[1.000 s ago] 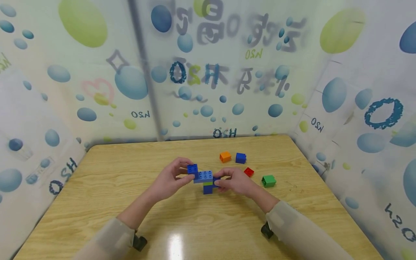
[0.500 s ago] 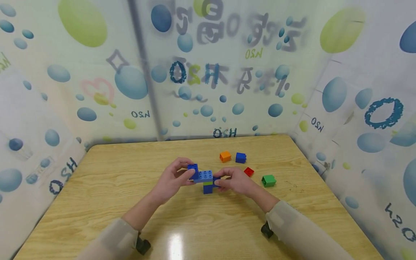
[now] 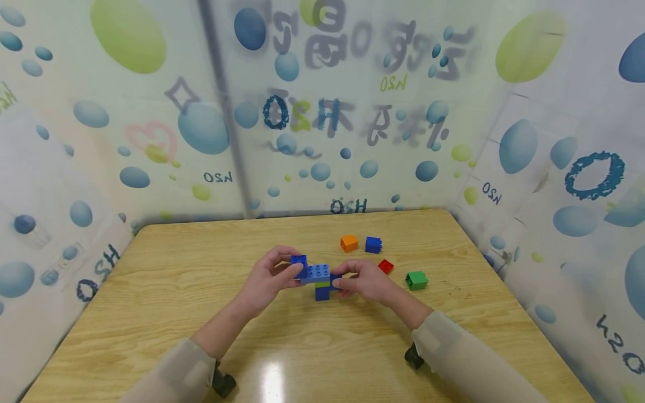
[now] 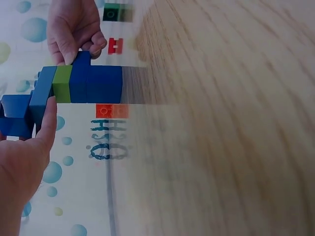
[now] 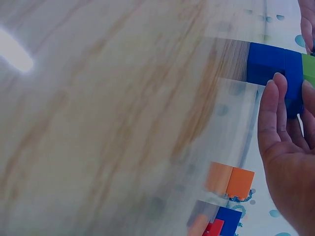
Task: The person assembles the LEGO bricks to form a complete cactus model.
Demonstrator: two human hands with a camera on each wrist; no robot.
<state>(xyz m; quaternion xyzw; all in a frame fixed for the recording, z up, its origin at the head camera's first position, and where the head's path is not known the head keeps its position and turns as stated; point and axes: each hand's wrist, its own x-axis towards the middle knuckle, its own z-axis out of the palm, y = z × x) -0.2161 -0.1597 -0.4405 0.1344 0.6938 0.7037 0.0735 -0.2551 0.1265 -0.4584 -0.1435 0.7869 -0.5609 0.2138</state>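
A small structure of toy building blocks stands on the table between both hands. At its base is a dark blue block (image 3: 322,294), with a thin lime-green block (image 4: 62,84) above. A lighter blue studded brick (image 3: 317,273) lies across the top and juts out to the left. On its left end sits a dark blue block (image 3: 299,259), pinched by my left hand (image 3: 263,284) between thumb and fingers; one finger reaches under the lighter brick. My right hand (image 3: 369,282) grips the dark blue block (image 5: 294,106) that sticks out on the right side, partly hidden by fingers.
Loose blocks lie on the wooden table (image 3: 201,252) behind and right of the structure: orange (image 3: 349,243), dark blue (image 3: 373,245), red (image 3: 386,266) and green (image 3: 416,280). A patterned curtain (image 3: 302,184) hangs along the table's back and sides.
My left thumb has shifted up onto the front of the left-end blue block, and the left forearm has moved slightly right. The right hand and the loose blocks have stayed put.
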